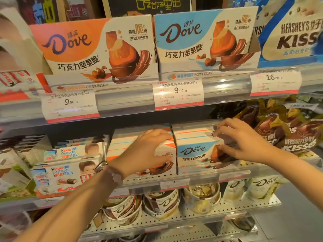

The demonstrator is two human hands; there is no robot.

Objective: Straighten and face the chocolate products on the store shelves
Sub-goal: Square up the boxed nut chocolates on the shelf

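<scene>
Blue Dove box point(195, 151) pinched at right edge by right hand point(244, 140), left hand point(148, 149) gripping adjoining orange Dove box point(139, 145)

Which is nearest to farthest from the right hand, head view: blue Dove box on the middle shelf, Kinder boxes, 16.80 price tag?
From the right hand:
1. Blue Dove box: under its fingers, middle shelf.
2. 16.80 price tag: above, upper shelf rail.
3. Kinder boxes: far left, beyond the left hand.

Left hand point(148, 147) grips the orange Dove box point(122, 147); right hand point(244, 138) holds the blue Dove box point(194, 145)
</scene>
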